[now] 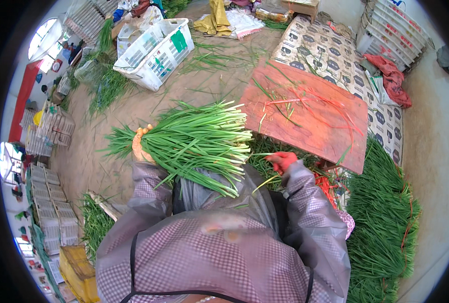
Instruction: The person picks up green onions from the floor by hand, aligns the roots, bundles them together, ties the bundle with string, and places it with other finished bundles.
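My left hand (pixel 142 144) is closed around the leafy end of a large bunch of garlic chives (pixel 201 140). The bunch fans out over my lap, its pale cut stem ends pointing right. My right hand (pixel 283 161), in a red glove, is a little right of those ends and somewhat blurred. A thin chive stalk (pixel 260 154) runs left from its fingertips, seemingly pinched there. Below it, a yellowed leaf (pixel 265 183) lies against the grey apron (pixel 260 197) on my lap.
Ahead right, a low red board (pixel 307 132) bears red plastic ties (pixel 323 101) and loose leaves. Tied chive bundles (pixel 379 227) are heaped along my right. A white plastic crate (pixel 154 53) stands ahead left. Stacked crates (pixel 391 34) are at the far right; scraps litter the floor.
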`<control>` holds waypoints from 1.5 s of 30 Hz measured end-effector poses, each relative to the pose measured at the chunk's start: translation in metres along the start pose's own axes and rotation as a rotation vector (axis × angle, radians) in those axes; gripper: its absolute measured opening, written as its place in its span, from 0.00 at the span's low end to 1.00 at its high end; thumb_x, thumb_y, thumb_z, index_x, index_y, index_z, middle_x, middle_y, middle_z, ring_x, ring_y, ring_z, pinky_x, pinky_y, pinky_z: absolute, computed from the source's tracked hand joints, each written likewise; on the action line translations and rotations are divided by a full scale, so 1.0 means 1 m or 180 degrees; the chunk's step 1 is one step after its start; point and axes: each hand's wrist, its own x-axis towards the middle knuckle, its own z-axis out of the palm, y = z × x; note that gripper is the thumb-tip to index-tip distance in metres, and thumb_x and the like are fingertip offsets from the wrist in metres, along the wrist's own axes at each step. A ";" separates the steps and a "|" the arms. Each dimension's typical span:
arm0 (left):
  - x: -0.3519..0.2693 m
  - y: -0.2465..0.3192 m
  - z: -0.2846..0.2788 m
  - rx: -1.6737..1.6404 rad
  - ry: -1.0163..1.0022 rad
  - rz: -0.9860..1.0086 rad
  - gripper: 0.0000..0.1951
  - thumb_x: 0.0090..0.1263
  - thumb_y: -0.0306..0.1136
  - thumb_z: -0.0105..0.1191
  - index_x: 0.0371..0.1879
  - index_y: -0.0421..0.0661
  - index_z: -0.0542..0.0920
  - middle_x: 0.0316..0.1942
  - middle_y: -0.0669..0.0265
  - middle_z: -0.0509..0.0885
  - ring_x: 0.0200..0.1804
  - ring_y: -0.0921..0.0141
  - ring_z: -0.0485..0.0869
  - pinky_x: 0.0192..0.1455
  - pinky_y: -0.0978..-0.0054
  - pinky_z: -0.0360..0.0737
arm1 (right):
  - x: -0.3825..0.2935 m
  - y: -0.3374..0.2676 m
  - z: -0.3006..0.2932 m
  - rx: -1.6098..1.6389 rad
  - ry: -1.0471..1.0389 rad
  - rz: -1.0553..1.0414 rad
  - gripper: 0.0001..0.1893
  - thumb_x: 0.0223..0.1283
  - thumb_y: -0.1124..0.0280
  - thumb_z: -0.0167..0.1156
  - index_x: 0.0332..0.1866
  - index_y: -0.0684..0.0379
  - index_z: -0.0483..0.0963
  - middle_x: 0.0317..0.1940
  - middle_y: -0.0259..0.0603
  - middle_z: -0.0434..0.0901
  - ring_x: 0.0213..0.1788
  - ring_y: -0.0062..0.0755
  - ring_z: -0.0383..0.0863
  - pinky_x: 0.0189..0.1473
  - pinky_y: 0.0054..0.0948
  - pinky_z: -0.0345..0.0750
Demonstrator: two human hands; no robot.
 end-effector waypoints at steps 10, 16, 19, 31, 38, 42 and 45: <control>-0.006 -0.015 0.028 0.0028 -0.0157 -0.0099 0.07 0.66 0.33 0.52 0.26 0.48 0.78 0.33 0.67 0.82 0.45 0.68 0.79 0.52 0.63 0.77 | -0.024 -0.039 0.075 0.0774 -0.0974 -0.1106 0.23 0.59 0.58 0.62 0.56 0.58 0.72 0.44 0.38 0.80 0.44 0.27 0.78 0.43 0.29 0.76; -0.004 -0.009 0.042 -0.0181 -0.0979 0.0051 0.01 0.65 0.31 0.54 0.32 0.50 0.77 0.31 0.72 0.80 0.51 0.68 0.75 0.58 0.55 0.71 | -0.007 -0.009 0.036 0.0261 -0.1091 -0.0202 0.16 0.61 0.57 0.58 0.47 0.57 0.78 0.13 0.31 0.70 0.10 0.21 0.63 0.13 0.24 0.61; -0.005 -0.015 0.053 -0.0138 -0.1008 0.0143 0.02 0.64 0.31 0.54 0.33 0.50 0.78 0.32 0.72 0.79 0.50 0.67 0.75 0.58 0.57 0.71 | 0.032 0.051 -0.003 0.1530 0.0110 -0.0460 0.14 0.60 0.60 0.59 0.44 0.58 0.78 0.15 0.36 0.75 0.11 0.25 0.68 0.13 0.28 0.69; -0.019 0.014 0.071 -0.0535 -0.1615 0.0119 0.06 0.63 0.28 0.54 0.37 0.49 0.76 0.31 0.72 0.76 0.50 0.68 0.74 0.60 0.57 0.69 | -0.027 -0.024 0.013 0.2049 -0.1014 -0.0506 0.13 0.62 0.66 0.58 0.47 0.61 0.77 0.11 0.29 0.64 0.07 0.19 0.55 0.10 0.22 0.54; -0.021 0.012 0.049 -0.0189 -0.1268 0.0150 0.08 0.61 0.27 0.56 0.38 0.49 0.77 0.31 0.72 0.76 0.50 0.67 0.74 0.59 0.59 0.71 | -0.029 -0.012 0.052 0.1520 -0.1155 -0.0680 0.18 0.58 0.63 0.63 0.53 0.57 0.75 0.27 0.36 0.79 0.17 0.20 0.72 0.22 0.21 0.72; -0.012 0.020 0.039 -0.0239 -0.1256 0.0301 0.09 0.58 0.24 0.57 0.37 0.47 0.76 0.29 0.70 0.75 0.45 0.67 0.73 0.60 0.64 0.70 | -0.024 -0.027 0.061 0.1235 -0.0770 -0.0535 0.19 0.55 0.60 0.66 0.50 0.57 0.77 0.26 0.34 0.79 0.16 0.18 0.69 0.19 0.19 0.68; -0.018 0.016 0.048 -0.0276 -0.1250 0.0272 0.09 0.58 0.23 0.57 0.36 0.47 0.75 0.29 0.70 0.74 0.44 0.68 0.73 0.59 0.67 0.70 | -0.029 -0.034 0.071 0.1183 -0.0434 -0.0615 0.20 0.54 0.59 0.67 0.49 0.60 0.78 0.26 0.34 0.80 0.20 0.17 0.72 0.23 0.18 0.70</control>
